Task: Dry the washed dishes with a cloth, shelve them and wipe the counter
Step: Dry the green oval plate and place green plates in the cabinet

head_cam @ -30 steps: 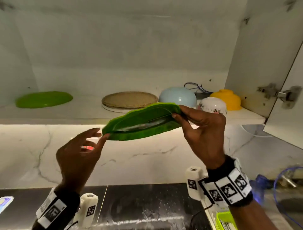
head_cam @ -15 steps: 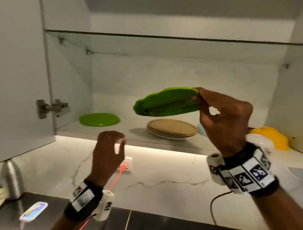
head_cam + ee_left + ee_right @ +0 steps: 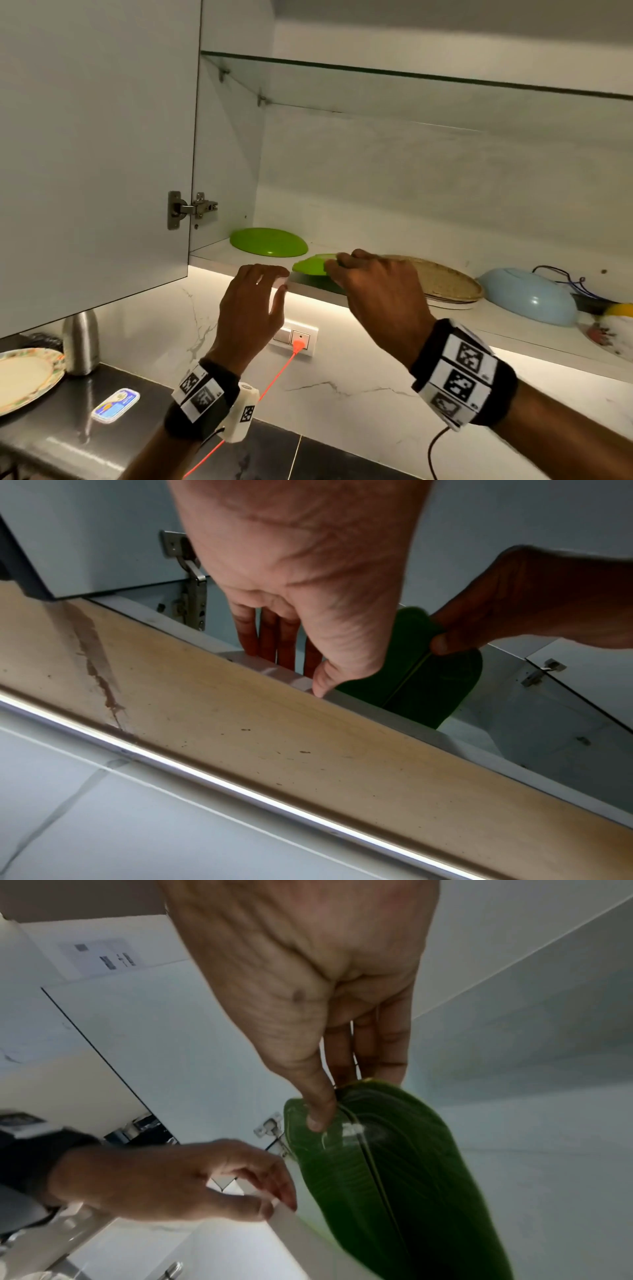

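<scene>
My right hand pinches one end of a dark green leaf-shaped plate, thumb underneath and fingers on top. The plate lies low over the front of the cupboard's bottom shelf, between a round green plate and a stack topped by a woven mat; whether it rests on the shelf I cannot tell. My left hand grips the shelf's front edge just left of the leaf plate, fingers over the top and thumb at the front. No cloth is in view.
The open cupboard door stands to the left, a glass shelf above. A light blue bowl, a yellow bowl and a white flowered bowl sit upturned on the right. The counter holds a patterned plate, steel bottle and small tin.
My right hand has brought the leaf plate down from mid-air to the front of the shelf. My left hand has risen and taken hold of the shelf edge.
</scene>
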